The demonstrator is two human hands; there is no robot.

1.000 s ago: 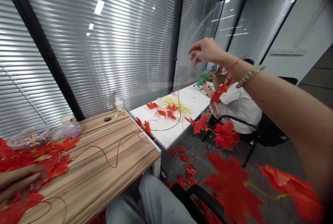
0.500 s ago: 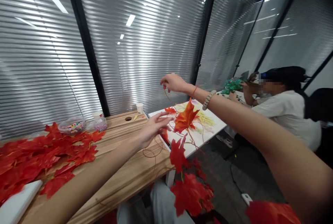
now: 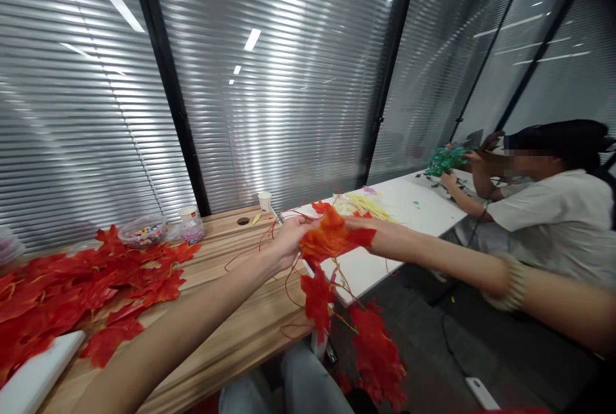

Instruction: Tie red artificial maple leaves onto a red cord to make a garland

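Observation:
An orange-red maple leaf (image 3: 327, 234) hangs in front of both hands, over the gap between the wooden and white tables. My left hand (image 3: 290, 237) is beside its left edge, with the fingers bent together near a thin reddish cord; what they pinch is too small to make out. Most of my right hand (image 3: 353, 224) is hidden behind the leaf, its fingers out of sight. Below, more red leaves (image 3: 378, 350) dangle on a brownish stem. Loops of cord trail over the wooden table.
A pile of red leaves (image 3: 62, 292) covers the wooden table's left side, near bead containers (image 3: 144, 232) and a paper cup (image 3: 264, 201). Yellow strands (image 3: 370, 205) lie on the white table (image 3: 409, 208). A person (image 3: 553, 196) at right handles green foliage (image 3: 445, 159).
My right hand has come down from above and now meets my left hand behind the orange-red leaf. The hanging leaves have swung and the view has shifted slightly.

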